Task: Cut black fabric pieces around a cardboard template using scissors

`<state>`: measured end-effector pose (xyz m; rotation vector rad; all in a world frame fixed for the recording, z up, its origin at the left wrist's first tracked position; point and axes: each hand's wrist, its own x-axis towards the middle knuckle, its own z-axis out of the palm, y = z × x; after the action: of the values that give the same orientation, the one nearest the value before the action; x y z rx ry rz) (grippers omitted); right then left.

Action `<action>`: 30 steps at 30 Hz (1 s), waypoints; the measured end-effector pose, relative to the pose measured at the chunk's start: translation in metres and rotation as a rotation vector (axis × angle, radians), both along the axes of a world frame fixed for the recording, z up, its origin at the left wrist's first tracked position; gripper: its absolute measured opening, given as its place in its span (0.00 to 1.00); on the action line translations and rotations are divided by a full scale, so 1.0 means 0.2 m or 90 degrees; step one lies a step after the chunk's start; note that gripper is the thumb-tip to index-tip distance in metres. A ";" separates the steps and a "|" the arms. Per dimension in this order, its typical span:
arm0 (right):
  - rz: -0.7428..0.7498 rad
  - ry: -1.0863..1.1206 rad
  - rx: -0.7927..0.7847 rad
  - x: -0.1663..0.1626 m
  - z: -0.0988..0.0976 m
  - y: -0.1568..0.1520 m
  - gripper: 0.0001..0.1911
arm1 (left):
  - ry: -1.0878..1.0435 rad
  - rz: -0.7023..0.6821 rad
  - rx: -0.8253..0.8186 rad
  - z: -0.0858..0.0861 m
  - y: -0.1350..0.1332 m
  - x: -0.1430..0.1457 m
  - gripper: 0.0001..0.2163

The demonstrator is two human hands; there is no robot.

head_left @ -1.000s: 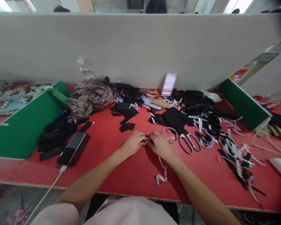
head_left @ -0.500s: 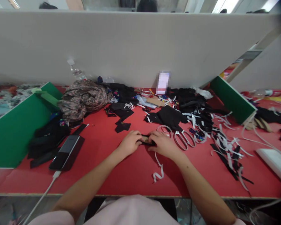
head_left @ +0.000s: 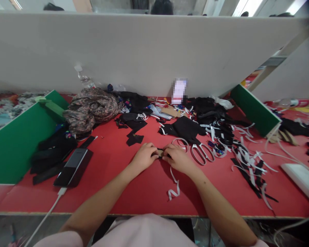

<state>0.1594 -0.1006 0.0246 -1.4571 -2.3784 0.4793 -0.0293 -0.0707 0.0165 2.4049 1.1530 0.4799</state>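
Between my two hands is a small strip of black fabric with a tan piece (head_left: 160, 153) on it, just above the red tabletop. My left hand (head_left: 145, 156) is closed on its left end, thumb and fingers pinching. The right end is pinched in my right hand (head_left: 178, 157), whose fingers cover much of it. A narrow white ribbon (head_left: 174, 192) trails on the table below my right hand. White-handled scissors (head_left: 203, 153) lie just right of that hand, their blades under black fabric (head_left: 186, 128).
A power bank with a phone-like dark screen (head_left: 73, 168) and white cable lies at left. Green dividers (head_left: 257, 109) flank the table. Patterned cloth (head_left: 92, 109) is heaped back left, a propped phone (head_left: 179, 91) stands behind, and white ribbon scraps (head_left: 249, 161) lie at right.
My hands have come slightly closer together, and less of the black strip shows between them. The surrounding things have stayed in place.
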 end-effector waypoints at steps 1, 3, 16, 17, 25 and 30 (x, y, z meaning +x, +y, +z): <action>-0.003 -0.003 0.003 0.00 0.00 0.00 0.05 | 0.007 0.007 0.005 0.00 0.00 0.01 0.03; -0.008 -0.013 0.009 -0.01 -0.01 0.00 0.05 | 0.024 0.020 0.017 0.00 -0.01 0.02 0.03; -0.011 -0.014 0.006 -0.01 -0.01 0.01 0.05 | 0.047 0.018 0.026 0.00 -0.03 0.01 0.04; -0.012 -0.014 0.004 -0.01 0.00 0.01 0.05 | 0.046 0.016 0.025 0.00 -0.04 0.01 0.04; -0.017 -0.016 0.017 -0.03 -0.01 0.01 0.06 | 0.113 0.056 0.054 0.01 -0.05 0.05 0.05; -0.038 -0.001 0.026 -0.04 -0.04 0.03 0.06 | 0.150 0.084 0.069 0.01 -0.07 0.07 0.04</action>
<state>0.1516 -0.0950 0.0176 -1.5062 -2.3247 0.4131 -0.0148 -0.0841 0.0182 2.5416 1.4271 0.3118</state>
